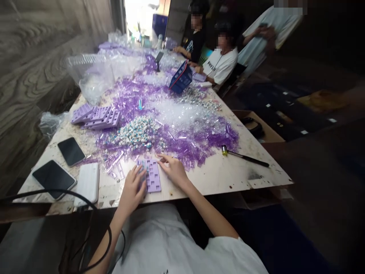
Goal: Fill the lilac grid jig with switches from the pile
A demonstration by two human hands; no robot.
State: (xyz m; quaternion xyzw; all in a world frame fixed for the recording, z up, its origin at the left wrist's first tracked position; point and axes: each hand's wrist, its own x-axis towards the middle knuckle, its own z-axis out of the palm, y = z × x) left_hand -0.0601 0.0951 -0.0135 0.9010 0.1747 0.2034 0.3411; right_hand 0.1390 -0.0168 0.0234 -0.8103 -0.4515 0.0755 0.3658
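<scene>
At near edge of table (228, 179): left hand (134, 188) curled on purple tray (154, 182), grip unclear; right hand (173, 171) spread, touching tray's right side.

A grid tray (154, 179) lies at the near edge of the table (228, 179). The left hand (133, 188) rests on it, and the right hand (173, 170) is just beside it on the right. Left of the tray lie a power bank (87, 183) and two phones (54, 178). Behind the tray is a heap of small plastic pieces (171, 140), and to its right a hammer (245, 156).
</scene>
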